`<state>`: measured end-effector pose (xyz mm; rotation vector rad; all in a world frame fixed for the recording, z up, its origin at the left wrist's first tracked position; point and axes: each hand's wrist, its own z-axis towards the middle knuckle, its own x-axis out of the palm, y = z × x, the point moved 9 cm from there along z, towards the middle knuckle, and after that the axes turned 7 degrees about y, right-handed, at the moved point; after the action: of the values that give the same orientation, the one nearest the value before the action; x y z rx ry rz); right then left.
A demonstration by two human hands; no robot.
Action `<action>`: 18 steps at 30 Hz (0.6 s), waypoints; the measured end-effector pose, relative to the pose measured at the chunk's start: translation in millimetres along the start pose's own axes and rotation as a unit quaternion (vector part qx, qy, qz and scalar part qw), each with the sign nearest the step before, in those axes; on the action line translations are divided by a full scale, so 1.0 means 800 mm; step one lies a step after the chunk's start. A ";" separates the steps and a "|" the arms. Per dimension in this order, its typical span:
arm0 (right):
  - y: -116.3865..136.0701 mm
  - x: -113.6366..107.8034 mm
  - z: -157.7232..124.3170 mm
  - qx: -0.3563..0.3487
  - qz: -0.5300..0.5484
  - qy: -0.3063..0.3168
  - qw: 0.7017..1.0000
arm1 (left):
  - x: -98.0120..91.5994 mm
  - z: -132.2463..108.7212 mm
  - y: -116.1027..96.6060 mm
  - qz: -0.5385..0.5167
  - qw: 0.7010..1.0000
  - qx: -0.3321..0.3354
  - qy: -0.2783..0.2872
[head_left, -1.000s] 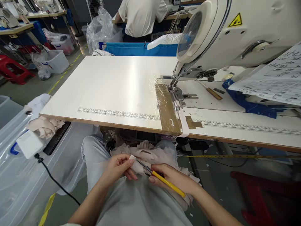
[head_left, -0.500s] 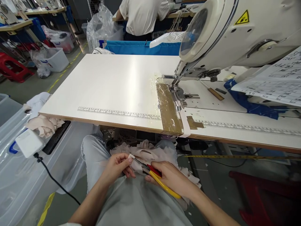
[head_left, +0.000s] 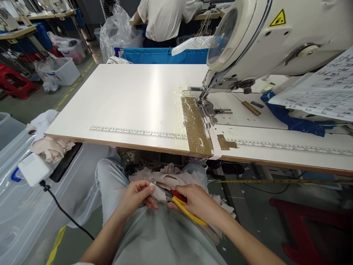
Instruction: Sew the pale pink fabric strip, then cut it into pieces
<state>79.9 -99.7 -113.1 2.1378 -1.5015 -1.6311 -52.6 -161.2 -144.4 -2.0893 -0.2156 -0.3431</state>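
In my lap lies a bunched heap of pale pink fabric [head_left: 176, 176]. My left hand [head_left: 140, 194] is closed, pinching a corner of pale fabric [head_left: 159, 194] between thumb and fingers. Scissors [head_left: 190, 213] with yellow and red handles sit in my right hand [head_left: 194, 202], whose fingers are wrapped round the handles. The blades point left, their tips close to my left fingertips and against the pale fabric. Whether the blades are fully closed is hard to tell.
Ahead stands a white sewing table [head_left: 132, 99] with a sewing machine [head_left: 264, 36] at its right. Plastic bins [head_left: 91, 176] with a charger [head_left: 34, 169] and black phone [head_left: 66, 162] are at left. A person [head_left: 165, 18] sits beyond.
The scissors have shifted slightly left and up with my right hand, towards my left fingers. More of the pale fabric shows below the blades. The view has moved slightly.
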 end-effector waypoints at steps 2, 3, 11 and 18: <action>-0.005 0.000 0.001 0.008 0.032 -0.006 0.999 | -0.001 0.001 0.002 0.004 1.000 -0.003 -0.002; -0.006 0.000 0.002 0.006 0.052 -0.013 0.999 | 0.000 0.002 0.003 0.008 1.000 -0.004 -0.002; 0.026 -0.031 -0.001 -0.102 0.195 -0.190 0.957 | 0.035 0.019 -0.013 0.111 0.988 0.058 0.095; -0.113 -0.128 -0.174 -0.021 0.263 -0.496 0.827 | -0.083 0.064 -0.040 0.486 0.872 0.034 -0.051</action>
<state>248.2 -46.1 -30.6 0.5986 -1.9304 -2.5654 -116.4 -101.8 -165.5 -1.8775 0.7454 0.3847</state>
